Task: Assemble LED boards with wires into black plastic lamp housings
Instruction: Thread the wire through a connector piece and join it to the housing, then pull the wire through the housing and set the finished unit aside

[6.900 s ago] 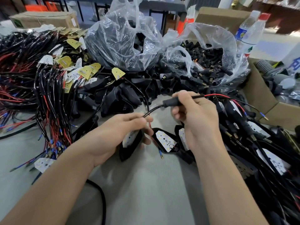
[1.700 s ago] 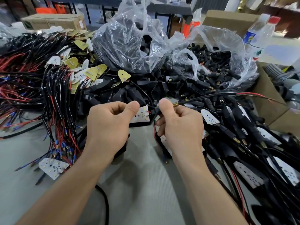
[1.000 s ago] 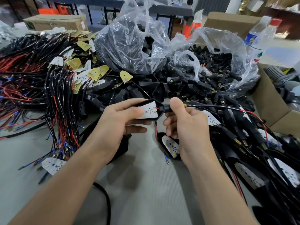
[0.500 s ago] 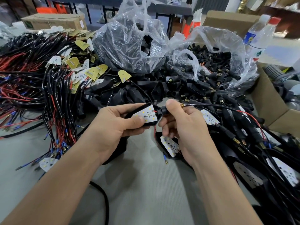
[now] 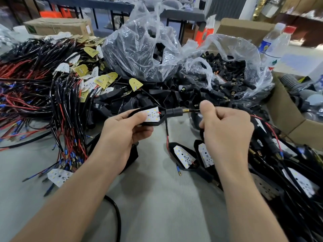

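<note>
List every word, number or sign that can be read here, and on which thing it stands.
No text is legible.
Blue label on the water bottle: blurred.
White sticker on the cardboard box: too small.
Marks on the LED board in the housing that the left hand grips: too small.

Bare table only in the near middle, with clutter on three sides.

The grey table [image 5: 157,206] lies bare between the forearms down to the near edge, crossed only by a black cable [image 5: 117,217] on its left part. Two finished lamps [image 5: 185,158] lie at its far end, below the left hand [image 5: 122,131] gripping a lamp housing [image 5: 161,118] and the right hand [image 5: 225,128] pinching its wire [image 5: 193,110]. Wire bundles [image 5: 66,110] and a loose LED board [image 5: 58,177] close the left. A heap of assembled lamps [image 5: 288,172] closes the right. Loose housings [image 5: 139,102] and two plastic bags [image 5: 139,49] wall the back.
</note>
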Available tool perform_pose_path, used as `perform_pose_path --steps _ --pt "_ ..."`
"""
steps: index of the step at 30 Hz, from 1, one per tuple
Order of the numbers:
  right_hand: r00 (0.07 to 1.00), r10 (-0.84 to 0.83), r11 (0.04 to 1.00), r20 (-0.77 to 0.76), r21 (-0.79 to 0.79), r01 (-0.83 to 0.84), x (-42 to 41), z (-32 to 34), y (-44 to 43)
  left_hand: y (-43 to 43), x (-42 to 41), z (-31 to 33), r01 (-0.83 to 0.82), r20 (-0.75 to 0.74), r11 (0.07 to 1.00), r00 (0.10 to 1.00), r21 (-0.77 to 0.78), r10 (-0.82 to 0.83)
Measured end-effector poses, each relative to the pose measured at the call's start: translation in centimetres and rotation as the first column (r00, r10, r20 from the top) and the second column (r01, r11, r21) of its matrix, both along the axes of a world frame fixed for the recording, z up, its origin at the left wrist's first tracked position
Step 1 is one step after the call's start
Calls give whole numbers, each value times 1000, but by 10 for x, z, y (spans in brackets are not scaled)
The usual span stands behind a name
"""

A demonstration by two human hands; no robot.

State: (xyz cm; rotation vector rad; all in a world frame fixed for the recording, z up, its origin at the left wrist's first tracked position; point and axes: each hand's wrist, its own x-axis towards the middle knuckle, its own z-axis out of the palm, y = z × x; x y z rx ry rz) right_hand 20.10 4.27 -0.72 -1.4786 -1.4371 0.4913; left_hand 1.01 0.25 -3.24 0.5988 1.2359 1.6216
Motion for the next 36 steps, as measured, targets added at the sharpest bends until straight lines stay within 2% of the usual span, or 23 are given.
perform_pose_path --steps 2,3,5,7,10,12,14,17,18,19,21,22,24,27,30,32,36 --pt "997 -11 976 75 219 -6 -17 11 -16 -2 0 0 43 -10 999 999 22 -42" --pt "981 15 951 194 299 -73 -26 16 -24 -2 -1 0 89 -2 995 996 38 -89" --pt "856 67 921 513 299 -251 -36 20 -35 -3 -1 0 189 40 980 980 68 -192" --pt "748 124 926 652 195 -324 -35 24 -42 -4 -3 1 256 62 964 963 69 -261" --pt "637 129 933 760 124 -337 -22 29 -51 -6 -1 1 343 54 934 935 101 -350" --pt "580 50 952 813 137 -275 -7 34 -53 -8 3 2 359 23 924 931 133 -365" --pt "595 -20 978 804 139 -154 16 38 -45 -9 5 3 305 -76 946 952 113 -298" --pt "628 11 1000 778 -8 -8 48 33 -25 -10 7 2 145 -313 988 942 57 -120" --pt "628 46 998 777 -59 1 53 30 -22 -11 8 -1 83 -431 995 901 51 -53" --pt "643 71 996 763 -87 -7 55 27 -22 -12 9 -4 29 -574 998 819 57 9" --pt "715 78 997 694 -51 -59 50 18 -22 -15 14 -7 -23 -812 997 578 79 78" --pt "751 81 996 656 -21 -89 45 13 -23 -16 17 -8 -32 -879 996 468 82 87" --pt "803 106 987 586 38 -159 27 4 -24 -16 19 -12 -37 -945 997 320 61 69" --pt "811 230 944 538 81 -321 -8 -6 -24 -14 19 -18 -19 -976 1000 217 17 20" --pt "763 380 910 524 -62 -410 -41 -19 -13 -13 15 -21 -32 -986 999 165 -19 -13" --pt "772 392 920 500 -191 -344 -55 -27 2 -13 11 -21 -53 -989 999 146 -11 -3" --pt "806 308 942 506 -279 -185 -70 -35 26 -9 -1 -21 -74 -999 996 34 -39 -37"
